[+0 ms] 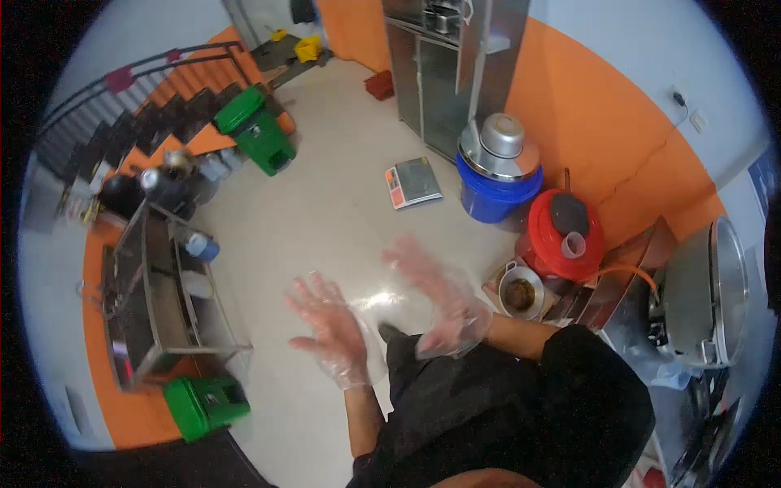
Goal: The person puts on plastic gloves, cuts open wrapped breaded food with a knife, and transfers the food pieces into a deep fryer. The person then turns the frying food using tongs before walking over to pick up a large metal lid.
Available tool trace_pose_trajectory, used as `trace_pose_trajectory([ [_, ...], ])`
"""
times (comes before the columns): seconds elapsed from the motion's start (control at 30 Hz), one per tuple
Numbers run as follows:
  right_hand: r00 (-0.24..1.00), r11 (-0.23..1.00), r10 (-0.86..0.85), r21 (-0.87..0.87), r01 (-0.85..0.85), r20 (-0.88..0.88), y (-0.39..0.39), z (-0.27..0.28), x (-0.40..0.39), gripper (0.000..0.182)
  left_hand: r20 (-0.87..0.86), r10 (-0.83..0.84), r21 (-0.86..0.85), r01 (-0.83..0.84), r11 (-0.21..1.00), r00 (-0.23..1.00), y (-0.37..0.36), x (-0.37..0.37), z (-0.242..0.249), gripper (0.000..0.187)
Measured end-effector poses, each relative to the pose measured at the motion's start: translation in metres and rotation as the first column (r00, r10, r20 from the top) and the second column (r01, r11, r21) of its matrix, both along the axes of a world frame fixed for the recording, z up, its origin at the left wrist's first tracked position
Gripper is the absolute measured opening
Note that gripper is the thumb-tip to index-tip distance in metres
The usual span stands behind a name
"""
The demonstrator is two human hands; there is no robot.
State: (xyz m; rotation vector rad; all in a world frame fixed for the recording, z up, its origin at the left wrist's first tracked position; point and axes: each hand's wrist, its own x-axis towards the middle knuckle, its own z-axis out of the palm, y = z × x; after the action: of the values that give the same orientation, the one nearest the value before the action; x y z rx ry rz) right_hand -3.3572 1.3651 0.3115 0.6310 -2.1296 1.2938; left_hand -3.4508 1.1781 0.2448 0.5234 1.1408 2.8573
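My left hand is held out in mid-air in a clear, loose plastic glove. Its fingers are spread, and it holds nothing. To its right, my right hand wears the same kind of glove, with fingers stretched towards the upper left and slightly blurred. Nothing shows in that hand either. The two hands are apart, above the pale floor. Beyond them on the floor lies a digital scale with a grey top and an orange-and-white front. Close to my right forearm is a pot with brown contents.
A blue bucket bears a metal lid and pot. A red lidded bucket stands nearer. Green bins stand by the stairs and lower left. A metal rack is at left, a metal cabinet behind, a large steel vessel at right.
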Motion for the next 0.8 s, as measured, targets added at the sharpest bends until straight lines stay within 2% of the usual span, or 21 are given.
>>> trace_pose_trajectory([
  [0.03,0.994,0.994,-0.079,-0.080,0.073,-0.070,0.005,-0.005,-0.018,0.100,0.039,0.062,0.065,-0.064,0.996,0.997,0.005,-0.024,0.004,0.101],
  [0.1,0.999,0.997,0.036,0.067,-0.036,0.001,-0.019,-0.007,-0.075,0.097,0.042,0.091,0.159,-0.096,0.983,0.995,0.061,-0.046,0.014,0.099],
  [0.13,0.999,0.996,0.043,0.072,-0.044,0.008,-0.024,-0.021,-0.103,0.096,0.046,0.095,0.204,-0.103,0.974,0.994,0.081,-0.059,0.014,0.097],
  [0.17,0.999,0.996,0.050,0.076,-0.051,0.014,-0.028,-0.034,-0.131,0.095,0.073,0.065,0.184,-0.078,0.980,0.995,0.088,-0.083,0.007,0.096],
  [0.2,1.000,1.000,0.008,0.005,-0.008,-0.013,-0.029,-0.076,-0.157,0.094,0.105,0.030,0.146,-0.045,0.988,0.994,0.088,-0.111,-0.005,0.095],
  [0.23,0.998,0.997,-0.042,-0.060,0.039,-0.046,-0.026,-0.098,-0.180,0.094,0.132,-0.008,0.112,-0.007,0.994,0.991,0.091,-0.147,-0.016,0.094],
  [0.33,0.929,0.941,-0.303,-0.086,0.327,0.213,0.007,-0.088,-0.211,0.093,0.239,-0.105,0.035,0.100,0.994,0.965,0.115,-0.243,-0.037,0.091],
  [0.37,0.898,0.906,-0.333,-0.167,0.390,0.288,0.020,-0.078,-0.219,0.092,0.287,-0.129,0.079,0.110,0.991,0.949,0.128,-0.273,-0.035,0.086],
  [0.43,0.810,0.796,-0.527,-0.185,0.577,0.258,0.020,-0.073,-0.217,0.091,0.371,-0.145,0.175,0.084,0.981,0.917,0.130,-0.301,-0.034,0.077],
  [0.5,0.683,0.659,-0.659,-0.198,0.726,0.315,0.027,-0.067,-0.230,0.092,0.232,-0.326,0.141,0.300,0.943,0.916,0.161,-0.318,-0.039,0.078],
  [0.53,0.674,0.641,-0.680,-0.212,0.738,0.291,0.035,-0.069,-0.244,0.093,0.164,-0.417,0.115,0.403,0.908,0.894,0.186,-0.328,-0.045,0.079],
  [0.6,0.659,0.614,-0.717,-0.241,0.752,0.228,0.036,-0.075,-0.269,0.094,0.119,-0.675,0.161,0.656,0.737,0.728,0.215,-0.308,-0.056,0.082],
  [0.63,0.737,0.617,-0.643,-0.429,0.660,0.209,0.032,-0.064,-0.289,0.094,0.223,-0.761,-0.020,0.783,0.622,0.610,0.194,-0.304,-0.127,0.085],
  [0.67,0.805,0.592,-0.571,-0.599,0.540,0.161,0.026,-0.053,-0.309,0.095,0.260,-0.789,-0.102,0.829,0.550,0.556,0.187,-0.298,-0.151,0.087],
  [0.7,0.726,0.567,-0.647,-0.488,0.664,0.236,0.022,-0.058,-0.302,0.094,0.296,-0.814,-0.181,0.866,0.466,0.500,0.179,-0.292,-0.175,0.089],
  [0.8,0.456,0.459,-0.836,-0.067,0.886,0.306,0.036,-0.081,-0.256,0.093,0.128,-0.826,-0.153,0.834,0.531,0.549,0.239,-0.284,-0.075,0.089],
])
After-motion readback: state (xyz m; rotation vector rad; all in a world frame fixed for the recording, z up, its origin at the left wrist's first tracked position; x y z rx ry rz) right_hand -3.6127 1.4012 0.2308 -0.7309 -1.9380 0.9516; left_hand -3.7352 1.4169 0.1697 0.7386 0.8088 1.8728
